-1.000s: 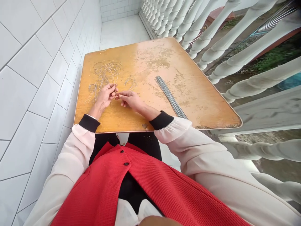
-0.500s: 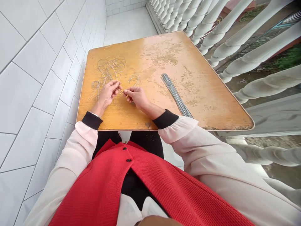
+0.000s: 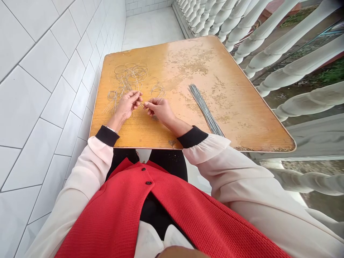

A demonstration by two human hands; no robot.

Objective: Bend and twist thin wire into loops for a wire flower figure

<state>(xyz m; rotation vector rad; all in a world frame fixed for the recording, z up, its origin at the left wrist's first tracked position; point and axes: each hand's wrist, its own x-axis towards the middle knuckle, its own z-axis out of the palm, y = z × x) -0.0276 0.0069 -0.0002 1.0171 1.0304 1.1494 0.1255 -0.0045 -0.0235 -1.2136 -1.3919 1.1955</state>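
Landmark: a bundle of straight grey wires [image 3: 205, 109], lying slantwise on the worn tabletop [image 3: 249, 125].

Both hands work well to the left of the bundle, roughly level with its middle. Left hand [image 3: 127, 106]: thumb and fingertips drawn together, apparently pinching a thin wire [image 3: 142, 104]. Right hand [image 3: 162, 110], the nearer of the two to the bundle: thumb against forefinger, apparently on the same wire; other fingers curled under. The wire shows only faintly in the narrow gap; its ends can't be made out.

Also left of the bundle: a small wire coil [image 3: 158, 89], about level with the bundle's far end; a larger tangle of wire loops [image 3: 131, 75], farther left and reaching beyond that end; a looped cluster [image 3: 112, 96], farthest left of all.

Step in hand, as I judge it: close fingertip shaping or joining of one wire, with the bundle untouched. Next move seems to call for a steady left pinch while the right fingertips guide the wire, with little force, since so thin a strand could slip or spring.
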